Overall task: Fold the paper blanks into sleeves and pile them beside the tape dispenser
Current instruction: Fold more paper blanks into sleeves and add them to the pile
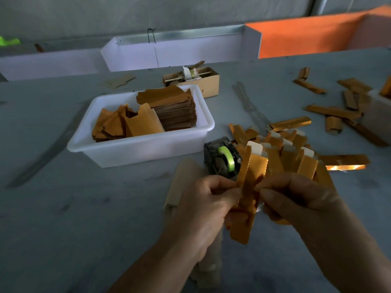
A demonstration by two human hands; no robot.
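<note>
Both forearms are being held forward, converging toward each other. The left hand (203, 199) is being kept curled, fingertips pinching inward toward the right hand (296, 199), whose thumb and fingers are likewise being pinched together, knuckles up.

A grey table (63, 208) carries a white tub (135, 149) left of centre. Behind the tub stands a small cardboard box (208, 84) with a tape roll (191, 74) on a stick across its open top. A second white tub (378, 115) is cut off at the right edge. Along the table's far side stand white panels (179, 53), with an orange panel (306, 37) to their right. A grey wall (127, 13) lies behind. Something bright green (9, 41) shows at the far left.
</note>
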